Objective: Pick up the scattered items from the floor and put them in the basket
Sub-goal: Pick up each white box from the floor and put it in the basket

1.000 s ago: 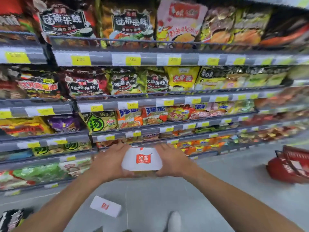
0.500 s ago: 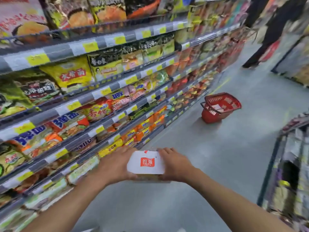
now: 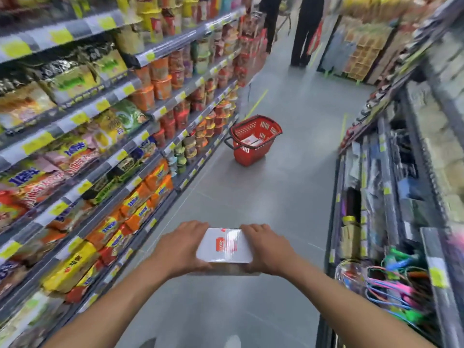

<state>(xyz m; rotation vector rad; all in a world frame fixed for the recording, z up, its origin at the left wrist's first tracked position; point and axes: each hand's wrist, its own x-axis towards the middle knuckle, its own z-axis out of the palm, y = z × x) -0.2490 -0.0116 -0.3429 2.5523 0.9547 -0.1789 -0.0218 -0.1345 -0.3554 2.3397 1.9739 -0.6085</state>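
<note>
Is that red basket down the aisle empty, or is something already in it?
Not empty. The red basket stands upright on the floor, and a white packet with a red mark lies inside.

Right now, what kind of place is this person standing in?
Most likely a supermarket aisle: stacked instant-noodle packs fill the left shelves, yellow price tags run along their edges, and a red shopping basket stands on the floor ahead.

Stocked noodle shelves — grey floor
</note>
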